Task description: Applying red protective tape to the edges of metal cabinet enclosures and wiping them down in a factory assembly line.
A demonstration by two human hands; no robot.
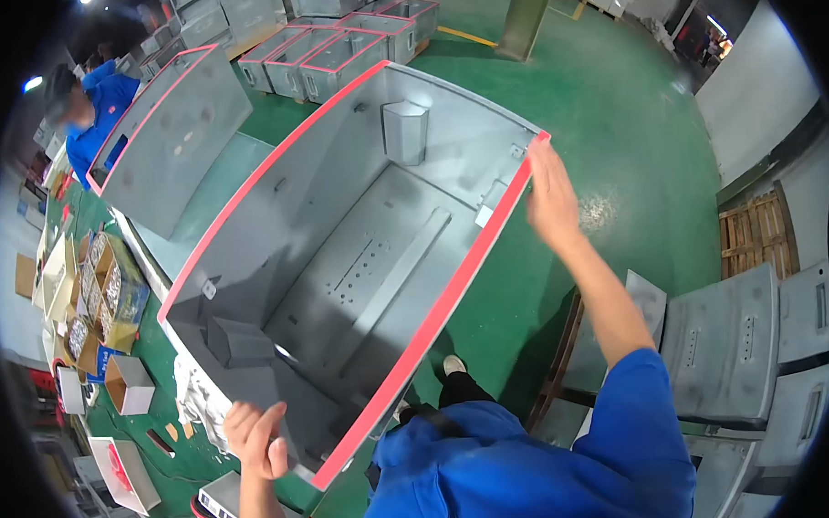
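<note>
A large grey metal box (392, 278) lies open side up in front of me. Pink-red strip (426, 327) runs along its two long rims. My right hand (551, 195) lies with straight fingers against the strip at the far right corner. At the near left short edge, my left hand (256, 438) has its fingers curled in; whatever they hold, if anything, is hidden. Inside the box are a raised bar (393, 287), a row of small holes and a block-shaped bracket (405, 131) on the far wall.
Beyond the box at left, a person in blue (99, 115) stands by another strip-edged metal box (177, 139). More such boxes (334, 56) stand on the green floor behind. Parts bins (110, 288) lie at left, grey panels (719, 340) at right. A pillar (527, 18) rises at the back.
</note>
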